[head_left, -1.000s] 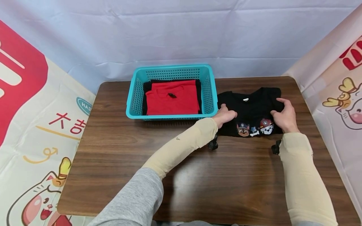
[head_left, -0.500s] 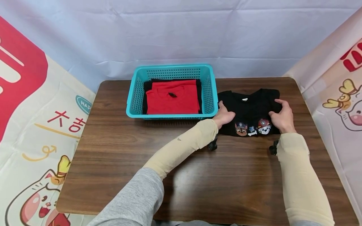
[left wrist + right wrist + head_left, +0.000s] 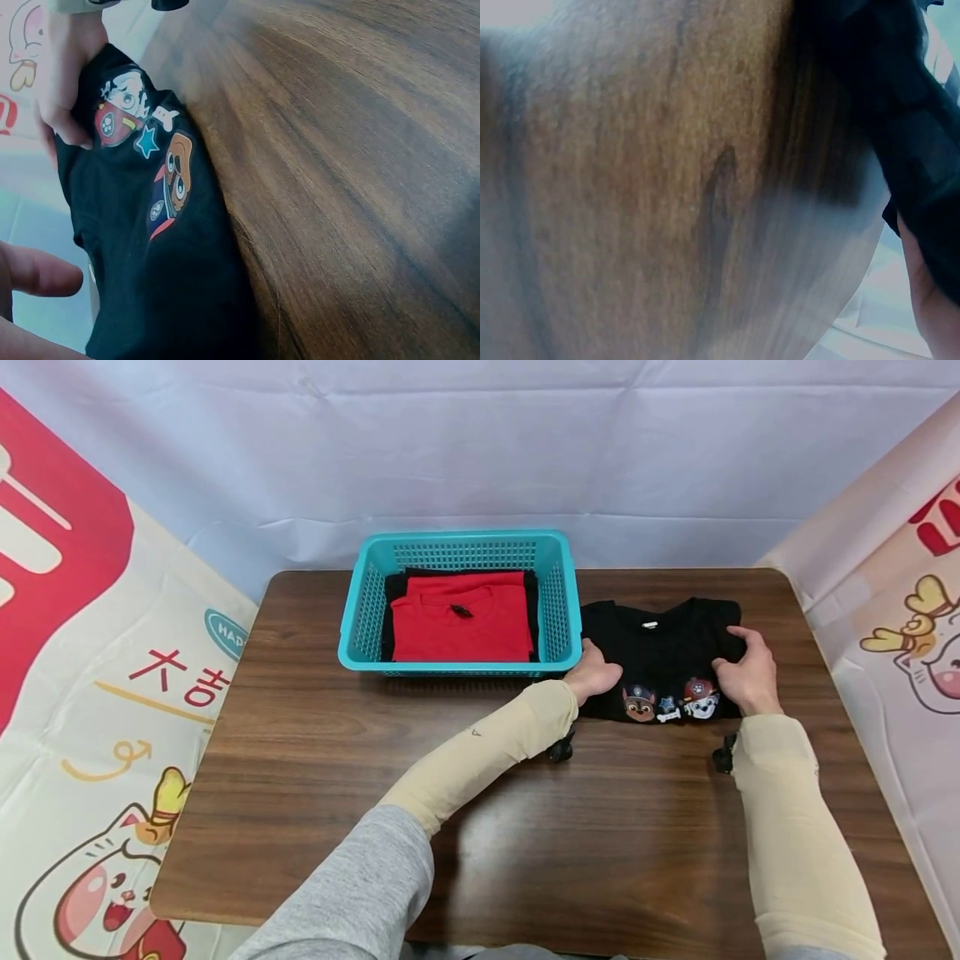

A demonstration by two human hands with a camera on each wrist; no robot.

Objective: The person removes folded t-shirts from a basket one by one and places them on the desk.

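A folded black T-shirt (image 3: 652, 647) lies on the right part of the table, its cartoon dog prints facing up along the near edge. My left hand (image 3: 594, 675) rests at its left side, the thumb (image 3: 49, 274) stretched out over the cloth. At the opposite side my right hand (image 3: 750, 677) touches the shirt, index finger and thumb spread apart over the fabric. In the left wrist view, the right hand's thumb lies by the red-capped dog print. The other fingers of both hands are mostly hidden. The right wrist view shows mainly table and a black strap-like part.
A turquoise basket (image 3: 573, 652) stands left of the shirt, close to the left hand. Inside it lie a folded red shirt (image 3: 468, 631) and black cloth (image 3: 389, 618). The wooden table (image 3: 337, 793) meets a pale cloth backdrop (image 3: 480, 452) behind.
Both hands and the black shirt have shifted slightly left against the table, mostly in the first half second. Their hold on the shirt's two sides looks the same.
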